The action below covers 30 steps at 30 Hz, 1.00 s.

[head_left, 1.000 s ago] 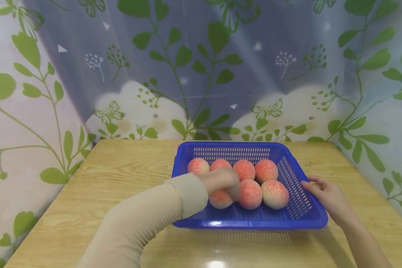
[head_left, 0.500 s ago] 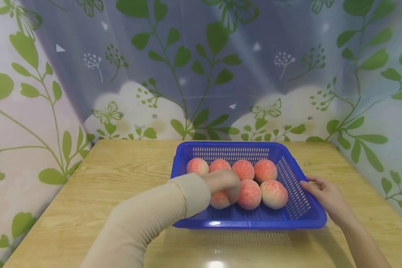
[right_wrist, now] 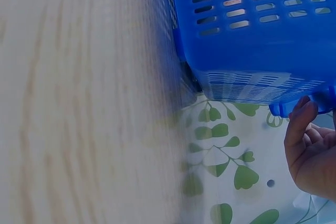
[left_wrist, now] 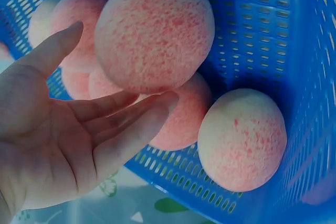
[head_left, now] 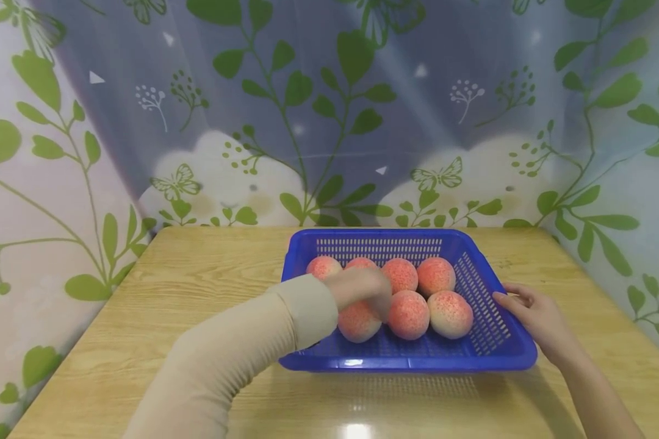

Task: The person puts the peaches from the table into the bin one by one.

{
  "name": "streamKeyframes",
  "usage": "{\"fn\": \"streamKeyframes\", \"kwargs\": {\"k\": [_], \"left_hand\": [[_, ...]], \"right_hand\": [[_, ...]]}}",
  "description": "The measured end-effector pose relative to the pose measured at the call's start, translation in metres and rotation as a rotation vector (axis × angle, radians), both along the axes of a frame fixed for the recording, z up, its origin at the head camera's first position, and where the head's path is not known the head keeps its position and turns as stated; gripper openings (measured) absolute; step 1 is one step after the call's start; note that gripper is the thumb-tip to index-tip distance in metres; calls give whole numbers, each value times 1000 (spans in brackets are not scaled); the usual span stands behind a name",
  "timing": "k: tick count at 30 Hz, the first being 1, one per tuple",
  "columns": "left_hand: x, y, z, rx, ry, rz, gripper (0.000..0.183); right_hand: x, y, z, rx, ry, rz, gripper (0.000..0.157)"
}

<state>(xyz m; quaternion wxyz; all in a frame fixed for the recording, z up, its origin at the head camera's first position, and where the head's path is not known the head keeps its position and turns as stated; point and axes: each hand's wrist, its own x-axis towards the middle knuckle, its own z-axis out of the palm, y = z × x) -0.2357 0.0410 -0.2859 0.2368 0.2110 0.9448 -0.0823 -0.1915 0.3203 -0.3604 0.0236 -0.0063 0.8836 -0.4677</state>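
Observation:
A blue slotted plastic basket (head_left: pixel 406 366) holds several pink-and-cream peaches, set in two rows. My left hand (head_left: pixel 362 289) reaches into its left part, over the front-left peach (head_left: pixel 359 322). In the left wrist view the left hand (left_wrist: pixel 68 135) has its fingers extended and loosely spread beside a large peach (left_wrist: pixel 155 32). The fingertips lie right at that peach's edge, and the thumb stands apart from it. Another peach (left_wrist: pixel 242 140) sits near the basket wall. My right hand (head_left: pixel 540 323) grips the basket's right rim, thumb on top; the right wrist view shows this hand (right_wrist: pixel 315 156) at the rim too.
The basket stands on a light wood-grain table (head_left: pixel 208 262), towards its right side. A cloth backdrop (head_left: pixel 198 91) with green leaves and butterflies hangs behind the table and along both sides.
My left hand has lifted slightly, and more of the front-left peach shows beneath it, a little further left. The right hand stays on the rim.

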Motion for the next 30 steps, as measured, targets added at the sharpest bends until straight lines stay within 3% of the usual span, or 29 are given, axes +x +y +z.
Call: {"fn": "streamKeyframes", "kwargs": {"k": [3,8,10,15,17,19,24,30], "left_hand": [[-3,-1,3,0,18,-70,32],[-9,-7,15,53,-5,-356,27],[-7,-9,17,32,-25,-405,38],[3,-11,10,-178,-21,-390,35],[5,-12,5,-248,7,-412,34],[7,-13,2,-293,42,-442,45],[13,-14,-4,-335,84,-482,66],[9,-13,-16,-336,126,-496,46]], "right_hand": [[0,0,1,-4,2,0,67],[0,1,2,-17,-10,-3,68],[0,0,2,-18,-10,-4,68],[0,0,2,-17,-10,-2,68],[-1,1,2,-21,-10,-2,68],[0,1,2,-25,-10,-3,67],[-1,1,1,-26,-14,0,68],[0,0,0,-46,-10,2,67]]}}
